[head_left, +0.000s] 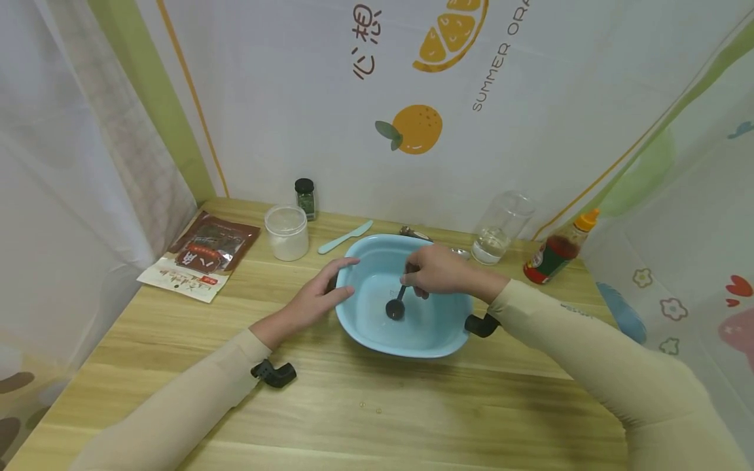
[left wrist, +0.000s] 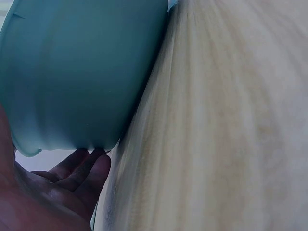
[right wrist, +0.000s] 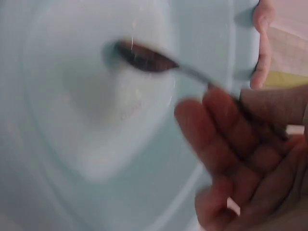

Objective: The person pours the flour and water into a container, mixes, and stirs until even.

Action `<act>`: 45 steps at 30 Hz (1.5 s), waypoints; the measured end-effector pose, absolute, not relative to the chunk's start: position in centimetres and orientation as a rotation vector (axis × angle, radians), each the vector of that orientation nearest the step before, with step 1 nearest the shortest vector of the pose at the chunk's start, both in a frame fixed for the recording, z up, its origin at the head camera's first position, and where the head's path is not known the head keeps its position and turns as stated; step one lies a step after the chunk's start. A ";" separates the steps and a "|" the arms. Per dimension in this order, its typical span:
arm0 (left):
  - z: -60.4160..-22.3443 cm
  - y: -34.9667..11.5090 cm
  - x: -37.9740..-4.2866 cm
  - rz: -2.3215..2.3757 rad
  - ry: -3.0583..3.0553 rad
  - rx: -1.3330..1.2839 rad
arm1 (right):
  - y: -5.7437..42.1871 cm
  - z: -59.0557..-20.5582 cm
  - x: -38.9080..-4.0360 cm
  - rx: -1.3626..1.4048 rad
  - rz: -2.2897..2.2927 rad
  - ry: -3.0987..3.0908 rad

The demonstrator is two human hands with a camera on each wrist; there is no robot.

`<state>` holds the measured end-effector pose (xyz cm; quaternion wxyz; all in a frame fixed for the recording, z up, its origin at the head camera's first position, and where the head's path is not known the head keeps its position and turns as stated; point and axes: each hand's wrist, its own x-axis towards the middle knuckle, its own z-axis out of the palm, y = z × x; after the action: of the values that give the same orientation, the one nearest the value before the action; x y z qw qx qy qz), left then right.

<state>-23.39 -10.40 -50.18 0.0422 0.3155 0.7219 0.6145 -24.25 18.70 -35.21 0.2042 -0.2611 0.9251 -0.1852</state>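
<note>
A light blue plastic basin [head_left: 377, 340] stands on the wooden table in front of me. My left hand [head_left: 318, 294] grips its left side: fingertips lie over the rim, while other fingers touch the outer wall, as the left wrist view shows. Over the basin, my right hand [head_left: 438, 269] pinches the handle of a small dark spoon [head_left: 395, 309] between thumb and fingers. The bowl of the spoon [right wrist: 147, 58] hangs down inside the basin, above its floor. A little clear liquid with small droplets shows in the basin.
Behind the basin are a light blue spreader knife [head_left: 345, 237], a lidded white tub [head_left: 287, 233] and a green spice jar [head_left: 305, 199]. Foil packets [head_left: 200, 255] lie left. A glass jar [head_left: 501, 229] and a red sauce bottle [head_left: 556, 252] stand right. Drops [head_left: 370, 407] dot the table's front.
</note>
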 end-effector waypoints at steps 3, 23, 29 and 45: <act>-49.0 -10.4 -22.6 1.872 2.212 0.938 | 18.6 -35.2 -24.2 -0.762 -0.530 2.528; -48.0 -10.0 -22.0 1.836 2.223 0.818 | 18.1 -35.5 -24.3 -0.765 -0.509 2.625; -47.9 -10.1 -22.0 1.841 2.204 0.821 | 17.9 -35.7 -24.6 -0.756 -0.502 2.633; -47.8 -10.0 -22.1 1.845 2.188 0.823 | 17.4 -35.3 -24.9 -0.640 -0.475 2.709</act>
<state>-22.07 -9.99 -47.84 0.0819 0.2756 0.7322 0.6175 -24.90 17.44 -35.28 0.1583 -0.2239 0.9472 -0.1660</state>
